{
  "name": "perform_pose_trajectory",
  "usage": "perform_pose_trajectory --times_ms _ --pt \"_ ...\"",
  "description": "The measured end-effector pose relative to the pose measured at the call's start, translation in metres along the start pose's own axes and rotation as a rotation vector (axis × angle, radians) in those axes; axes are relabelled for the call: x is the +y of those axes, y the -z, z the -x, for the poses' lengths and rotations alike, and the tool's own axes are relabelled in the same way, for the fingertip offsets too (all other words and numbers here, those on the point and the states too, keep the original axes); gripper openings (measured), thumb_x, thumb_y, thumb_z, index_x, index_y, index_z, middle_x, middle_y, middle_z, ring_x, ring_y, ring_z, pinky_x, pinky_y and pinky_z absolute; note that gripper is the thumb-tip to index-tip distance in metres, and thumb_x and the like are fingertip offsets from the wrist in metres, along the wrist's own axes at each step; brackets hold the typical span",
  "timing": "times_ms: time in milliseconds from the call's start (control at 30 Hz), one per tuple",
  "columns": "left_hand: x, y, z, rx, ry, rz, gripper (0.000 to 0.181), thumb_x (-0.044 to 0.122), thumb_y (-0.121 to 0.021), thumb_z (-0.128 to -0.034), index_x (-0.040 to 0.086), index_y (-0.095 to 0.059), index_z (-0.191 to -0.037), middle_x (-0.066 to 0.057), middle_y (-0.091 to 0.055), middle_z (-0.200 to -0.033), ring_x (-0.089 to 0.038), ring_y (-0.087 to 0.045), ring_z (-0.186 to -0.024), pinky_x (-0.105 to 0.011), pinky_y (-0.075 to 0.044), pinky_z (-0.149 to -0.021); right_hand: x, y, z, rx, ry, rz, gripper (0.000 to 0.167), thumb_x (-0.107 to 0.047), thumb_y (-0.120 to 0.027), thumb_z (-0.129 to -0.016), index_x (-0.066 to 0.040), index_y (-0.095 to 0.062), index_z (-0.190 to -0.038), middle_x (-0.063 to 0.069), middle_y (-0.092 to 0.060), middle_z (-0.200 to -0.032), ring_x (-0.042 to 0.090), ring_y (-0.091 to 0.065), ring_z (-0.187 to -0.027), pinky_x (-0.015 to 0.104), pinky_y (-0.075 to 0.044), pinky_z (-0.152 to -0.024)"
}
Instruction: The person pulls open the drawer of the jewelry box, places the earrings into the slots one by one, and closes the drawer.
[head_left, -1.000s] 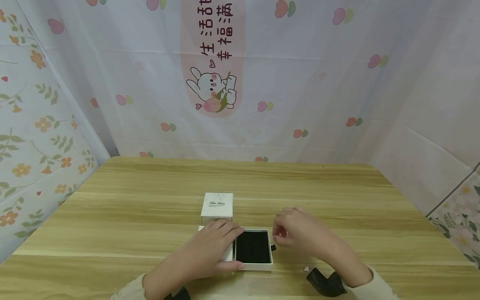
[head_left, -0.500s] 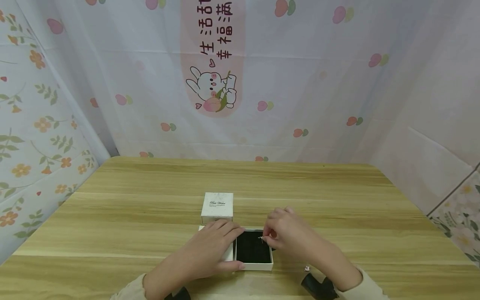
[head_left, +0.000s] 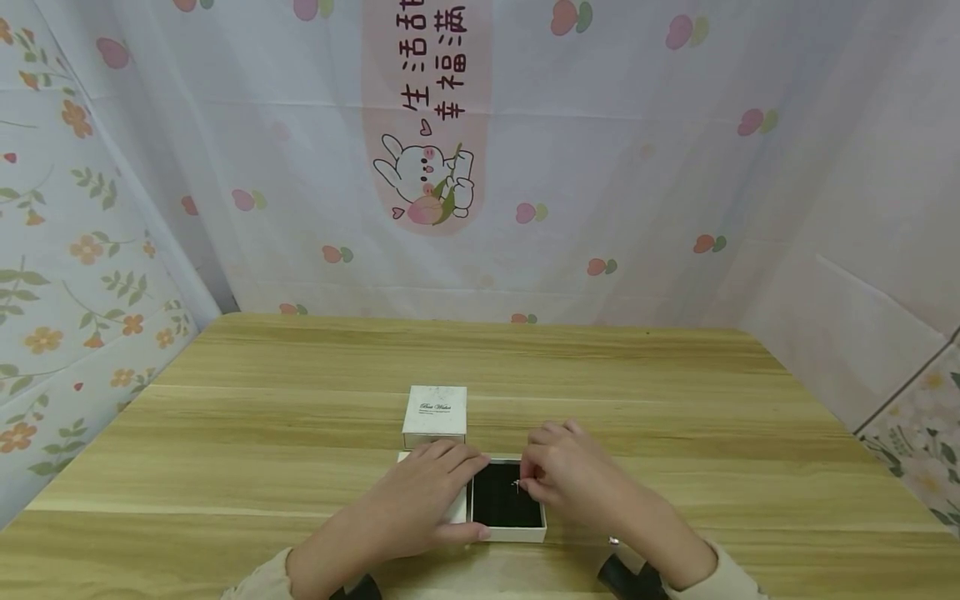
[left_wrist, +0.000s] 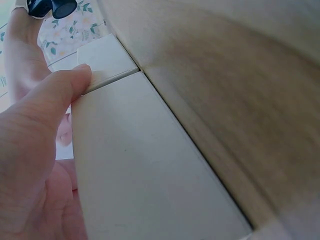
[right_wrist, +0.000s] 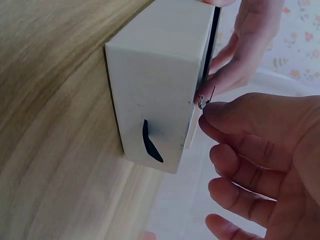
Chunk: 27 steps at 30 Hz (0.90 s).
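Observation:
A white drawer-style jewelry box (head_left: 517,534) lies on the wooden table, its drawer pulled out to the right and lined with a black pad (head_left: 492,500). My left hand (head_left: 420,504) grips the box across the join of sleeve and drawer; in the left wrist view the thumb (left_wrist: 80,80) presses that join beside the sleeve (left_wrist: 125,160). Between thumb and index finger, my right hand (head_left: 566,467) pinches a small earring (right_wrist: 202,102) with a thin pin, held over the pad's right part. A black ribbon tab (right_wrist: 150,142) sticks out of the drawer's end.
Behind the left hand stands a second white box (head_left: 435,412) with printed lettering. Another small shiny piece (head_left: 614,541) lies on the table near the right wrist. Each wrist wears a black camera mount (head_left: 630,577). A patterned curtain (head_left: 570,167) hangs behind the table.
My right hand has moved left from beside the drawer to over the black pad, bringing the earring with it. The left hand and box have stayed put.

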<state>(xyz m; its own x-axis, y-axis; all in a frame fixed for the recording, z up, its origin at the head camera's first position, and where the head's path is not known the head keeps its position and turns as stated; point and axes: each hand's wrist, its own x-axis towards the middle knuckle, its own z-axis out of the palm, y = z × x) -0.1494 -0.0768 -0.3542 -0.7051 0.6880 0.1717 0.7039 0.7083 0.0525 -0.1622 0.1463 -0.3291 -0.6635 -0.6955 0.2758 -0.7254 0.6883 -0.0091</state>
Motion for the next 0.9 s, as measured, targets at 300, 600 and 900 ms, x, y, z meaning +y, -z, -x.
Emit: perform_pose_trajectory --times_ms 300,600,900 --pt "-0.001 0.000 0.001 0.000 0.002 0.004 0.071 0.067 -0.044 -0.0850 0.013 -0.051 -0.131 0.003 -0.053 -0.127 -0.019 -0.045 -0.123 -0.038 -0.038 -0.103 -0.003 -0.003 -0.003 -0.006 -0.075 -0.073 0.014 -0.021 -0.074 -0.076 -0.023 -0.063 -0.068 -0.017 -0.052 -0.071 0.002 -0.042 -0.073 0.030 -0.035 -0.076" --pt "0.000 0.001 0.000 -0.008 0.003 0.010 0.073 0.068 -0.042 -0.0850 0.012 -0.051 -0.131 0.002 -0.053 -0.128 -0.019 -0.045 -0.123 -0.038 -0.038 -0.103 -0.005 0.000 -0.008 -0.063 -0.082 -0.134 0.014 -0.023 -0.069 -0.082 -0.025 -0.061 -0.071 -0.018 -0.051 -0.073 0.002 -0.041 -0.076 0.027 -0.031 -0.074" --pt "0.000 0.000 0.000 0.001 0.002 0.005 0.071 0.067 -0.044 -0.0849 0.013 -0.051 -0.131 0.002 -0.053 -0.128 -0.019 -0.045 -0.123 -0.038 -0.039 -0.103 -0.004 0.002 -0.012 -0.153 -0.022 -0.160 0.012 -0.020 -0.064 -0.087 -0.023 -0.060 -0.075 -0.017 -0.048 -0.077 0.004 -0.040 -0.078 0.028 -0.033 -0.076"
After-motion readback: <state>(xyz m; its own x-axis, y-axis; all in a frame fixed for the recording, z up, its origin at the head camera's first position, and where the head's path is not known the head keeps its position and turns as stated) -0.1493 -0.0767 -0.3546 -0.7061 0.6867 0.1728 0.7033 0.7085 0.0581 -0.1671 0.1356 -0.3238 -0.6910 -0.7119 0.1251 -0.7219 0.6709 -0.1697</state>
